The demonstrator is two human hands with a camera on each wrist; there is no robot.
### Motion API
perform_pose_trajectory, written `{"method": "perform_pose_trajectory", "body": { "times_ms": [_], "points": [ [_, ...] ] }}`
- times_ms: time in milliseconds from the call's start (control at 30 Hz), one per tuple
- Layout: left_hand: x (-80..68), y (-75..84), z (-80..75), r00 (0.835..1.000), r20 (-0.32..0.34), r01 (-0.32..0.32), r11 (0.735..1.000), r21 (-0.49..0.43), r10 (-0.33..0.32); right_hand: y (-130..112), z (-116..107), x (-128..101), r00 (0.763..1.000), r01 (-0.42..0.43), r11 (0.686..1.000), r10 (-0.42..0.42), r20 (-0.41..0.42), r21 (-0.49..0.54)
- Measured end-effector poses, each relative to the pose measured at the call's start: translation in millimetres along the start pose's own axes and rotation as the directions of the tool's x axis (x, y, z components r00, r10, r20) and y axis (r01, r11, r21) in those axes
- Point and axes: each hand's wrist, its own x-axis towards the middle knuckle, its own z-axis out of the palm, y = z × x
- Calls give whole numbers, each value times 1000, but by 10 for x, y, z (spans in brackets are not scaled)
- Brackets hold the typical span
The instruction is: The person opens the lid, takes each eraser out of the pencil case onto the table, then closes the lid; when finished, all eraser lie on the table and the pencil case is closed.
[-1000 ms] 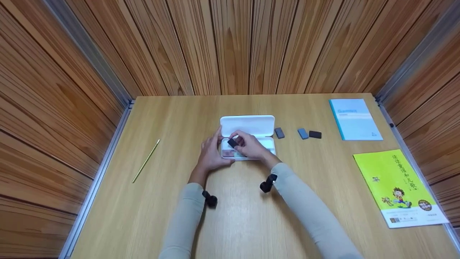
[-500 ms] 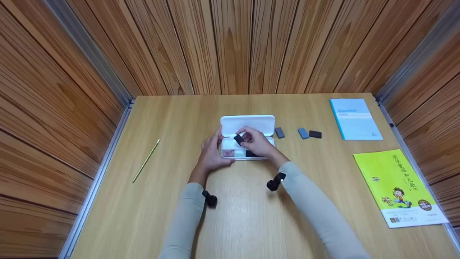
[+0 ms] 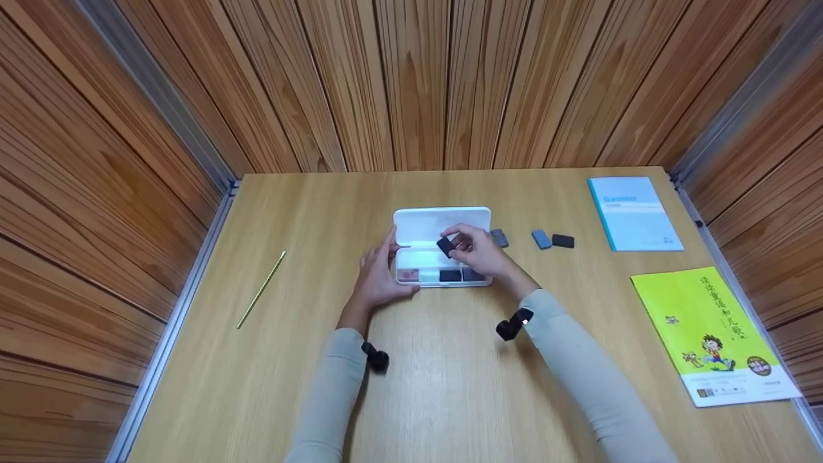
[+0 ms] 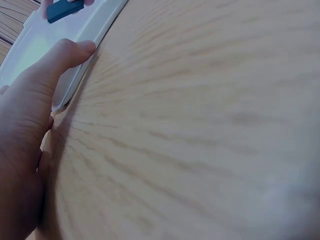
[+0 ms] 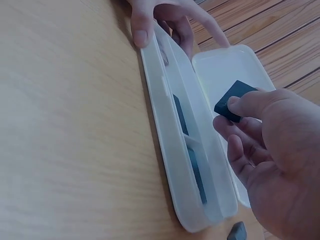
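Note:
A white pencil case (image 3: 411, 258) lies with its lid folded back in the middle of the table. My left hand (image 3: 379, 276) grips its left end, thumb along the front edge and fingers behind. Between thumb and fingers, my right hand (image 3: 479, 252) pinches a black eraser (image 3: 445, 247) above the case, as the right wrist view also shows. In the case's front row sit a dark eraser (image 3: 450, 276), another dark eraser (image 3: 472, 275) at the right end, and a pinkish piece (image 3: 407, 275) at the left end.
Right of the case lie a grey eraser (image 3: 499, 238), a blue eraser (image 3: 541, 239) and a black eraser (image 3: 563, 241). A gold pencil (image 3: 261, 289) is on the left. A light blue book (image 3: 635, 218) and a green-yellow book (image 3: 707, 328) lie along the right side.
My right hand has moved to the right over the pencil case with the black eraser, uncovering the front compartments. My left hand stays on the case.

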Motion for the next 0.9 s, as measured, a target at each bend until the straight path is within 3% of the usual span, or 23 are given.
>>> {"method": "perform_pose_trajectory", "body": {
  "times_ms": [533,900],
  "points": [
    [-14,-34,-4,999,-9,-50,999,6,50,184,-529,-250,990,-114,994,113,-85,-5],
    [-3,-17,7,999,-2,-39,999,-3,39,419,-837,-330,973,-166,986,164,-160,0]
  ]
}}
